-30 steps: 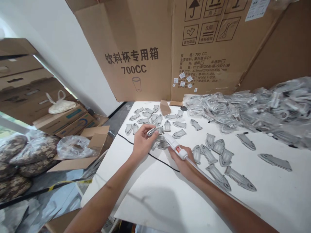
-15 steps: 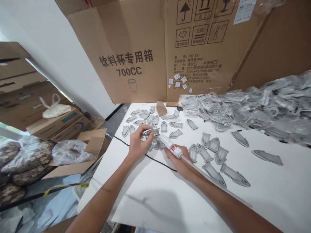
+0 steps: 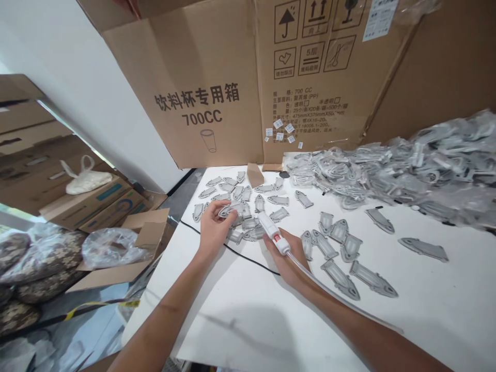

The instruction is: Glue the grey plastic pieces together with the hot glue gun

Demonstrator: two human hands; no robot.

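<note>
My left hand (image 3: 214,226) pinches a grey, boat-shaped plastic piece (image 3: 234,209) between thumb and fingers, just above the table. My right hand (image 3: 287,254) is wrapped round a white handheld tool (image 3: 269,225) with a red switch; its tip points up and left towards the grey piece, a short gap away. From the tool's back end a translucent flexible tube or rod (image 3: 329,281) runs over the right forearm. Several like grey pieces (image 3: 250,223) lie under and between my hands, partly covered. More loose pieces (image 3: 278,200) are scattered behind them.
Grey pieces (image 3: 341,230) also lie right of my right hand on the white table (image 3: 240,330). A heap of bagged grey parts (image 3: 372,168) fills the back right. Large cardboard (image 3: 209,57) stands behind. A black cable (image 3: 248,256) crosses the table. Boxes (image 3: 112,201) stand at left.
The left hand has turned the grey piece so its broad face shows more. The white tool's tip has drawn slightly away from it. The view has shifted slightly.
</note>
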